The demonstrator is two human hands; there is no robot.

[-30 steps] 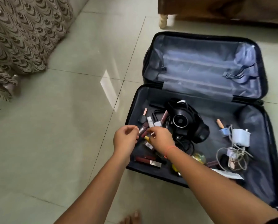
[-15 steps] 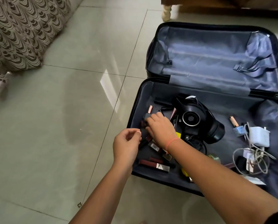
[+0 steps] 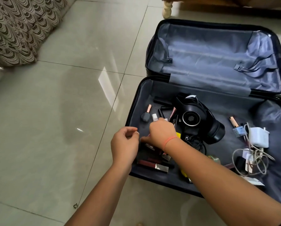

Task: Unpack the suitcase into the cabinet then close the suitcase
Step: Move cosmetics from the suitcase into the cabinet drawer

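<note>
The black suitcase (image 3: 135,101) lies open on the tiled floor, and its far half (image 3: 214,59) holds only grey lining and straps. The near half holds black headphones (image 3: 200,119), a white charger (image 3: 258,138) with tangled cables, a dark nail polish bottle (image 3: 145,117), a dark red lipstick tube (image 3: 152,164) and several other small cosmetics. My right hand (image 3: 161,132) reaches down over the cosmetics at the left, its fingers curled, and a pinkish cosmetic tube (image 3: 148,135) shows between thumb and fingers. My left hand (image 3: 125,144) hovers beside it at the suitcase's left edge, loosely curled with nothing visible in it.
A patterned brown curtain or bedcover (image 3: 17,30) hangs at the upper left. A turned wooden furniture leg (image 3: 166,8) stands just behind the suitcase. Glossy pale floor tiles (image 3: 55,128) spread to the left of the suitcase.
My right hand reached forward to the nail polish bottle and has drawn back toward my left hand. The view has shifted, so the suitcase sits further right.
</note>
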